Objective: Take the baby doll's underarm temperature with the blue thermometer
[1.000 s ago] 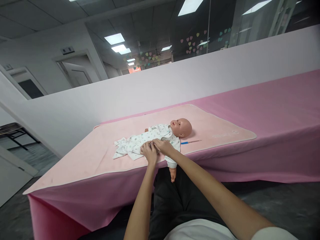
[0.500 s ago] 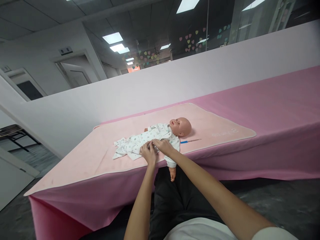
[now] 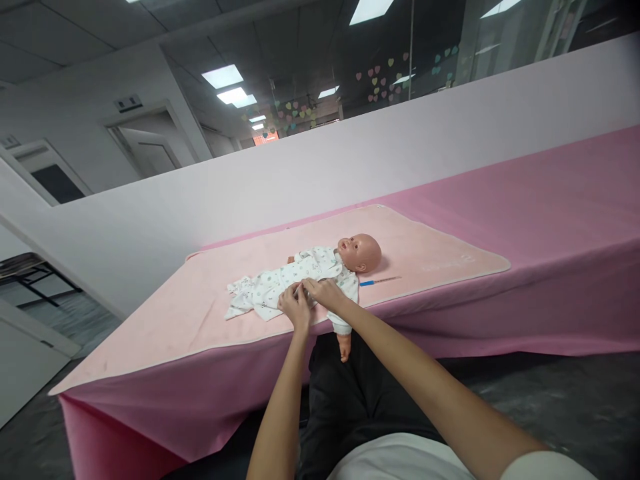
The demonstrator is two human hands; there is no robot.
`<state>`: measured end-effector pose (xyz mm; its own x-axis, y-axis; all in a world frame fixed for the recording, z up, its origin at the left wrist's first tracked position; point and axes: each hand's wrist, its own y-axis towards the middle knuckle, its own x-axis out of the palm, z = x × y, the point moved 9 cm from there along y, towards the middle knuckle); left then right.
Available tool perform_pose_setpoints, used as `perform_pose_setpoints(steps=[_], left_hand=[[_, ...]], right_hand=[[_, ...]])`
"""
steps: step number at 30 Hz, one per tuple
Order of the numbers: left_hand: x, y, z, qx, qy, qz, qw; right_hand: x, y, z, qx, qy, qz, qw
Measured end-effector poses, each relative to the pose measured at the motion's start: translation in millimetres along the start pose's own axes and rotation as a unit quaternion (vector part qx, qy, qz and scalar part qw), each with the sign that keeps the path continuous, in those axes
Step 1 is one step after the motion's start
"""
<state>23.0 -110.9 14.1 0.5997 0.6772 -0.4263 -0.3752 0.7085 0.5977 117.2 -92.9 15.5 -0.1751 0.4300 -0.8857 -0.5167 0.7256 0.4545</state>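
Observation:
A baby doll lies on its back on a peach-coloured mat, its head to the right. It wears a white printed baby gown. At the near side of the gown, by the doll's waist, my left hand and my right hand meet with their fingers closed in a pinch on the gown's edge. The fingers hide the exact spot they grip. One doll arm hangs over the front edge toward my lap. Beside the doll's shoulder lies a thin, thermometer-like stick with a blue end.
The peach mat covers part of a table with a pink cloth that drapes down its front. A low white wall topped with glass runs along the back. At far left stands a dark-topped table or bench.

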Motion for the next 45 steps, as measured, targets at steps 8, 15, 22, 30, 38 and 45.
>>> perform_pose_setpoints(steps=[8, 15, 22, 30, 38, 45], left_hand=[[0, 0, 0, -0.003, 0.006, -0.003, 1.000], [0, 0, 0, -0.010, 0.005, -0.005, 1.000], [-2, 0, 2, -0.002, 0.009, 0.001, 1.000], [-3, -4, 5, 0.030, 0.032, 0.003, 0.999], [-16, -4, -4, -0.038, 0.005, 0.072, 0.997], [-27, -4, -10, -0.062, 0.001, 0.119, 0.991]], right_hand=[[1, 1, -1, -0.001, 0.000, -0.003, 1.000], [2, 1, -2, -0.013, 0.004, -0.006, 1.000], [0, 0, -3, -0.022, 0.012, 0.005, 1.000], [0, 1, 0, -0.015, 0.038, 0.015, 0.999], [-14, -1, 13, 0.053, 0.094, 0.085, 0.991], [-43, -61, 80, 0.271, 0.252, 0.310, 0.876]])
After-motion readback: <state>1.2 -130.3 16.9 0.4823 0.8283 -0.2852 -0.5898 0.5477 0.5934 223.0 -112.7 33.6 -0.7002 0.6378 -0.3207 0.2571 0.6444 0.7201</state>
